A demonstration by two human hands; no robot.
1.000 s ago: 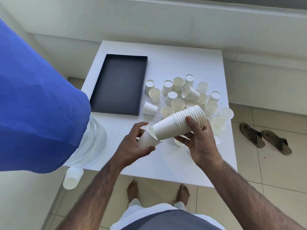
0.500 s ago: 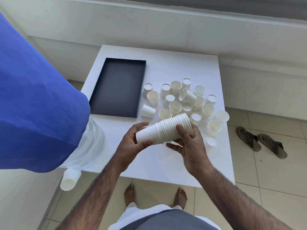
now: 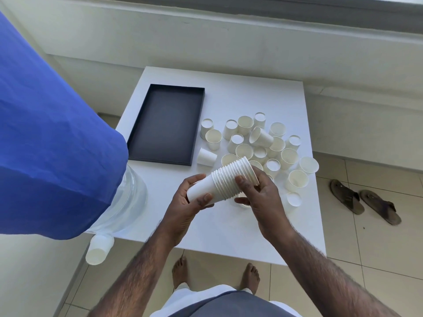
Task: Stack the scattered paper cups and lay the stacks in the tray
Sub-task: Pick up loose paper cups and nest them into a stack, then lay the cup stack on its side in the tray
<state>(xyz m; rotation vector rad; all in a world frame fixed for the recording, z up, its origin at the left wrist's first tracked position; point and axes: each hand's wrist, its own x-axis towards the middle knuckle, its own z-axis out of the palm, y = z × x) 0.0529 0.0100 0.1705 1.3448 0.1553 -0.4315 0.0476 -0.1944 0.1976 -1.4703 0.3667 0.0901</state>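
The person's bare feet stand on the tiled floor by the desk's front edge. Above the desk's near half, the left hand has its fingers curled round the closed base end of the stack of cups. The right hand holds the rimmed end, thumb on top and fingers beneath. The stack is held in the air between them, tilted, its mouths up and to the right. Just beyond, the loose cups crowd the desk's right half: upright, upturned, a few lying over. Left of them lies the black tray, its dark floor showing.
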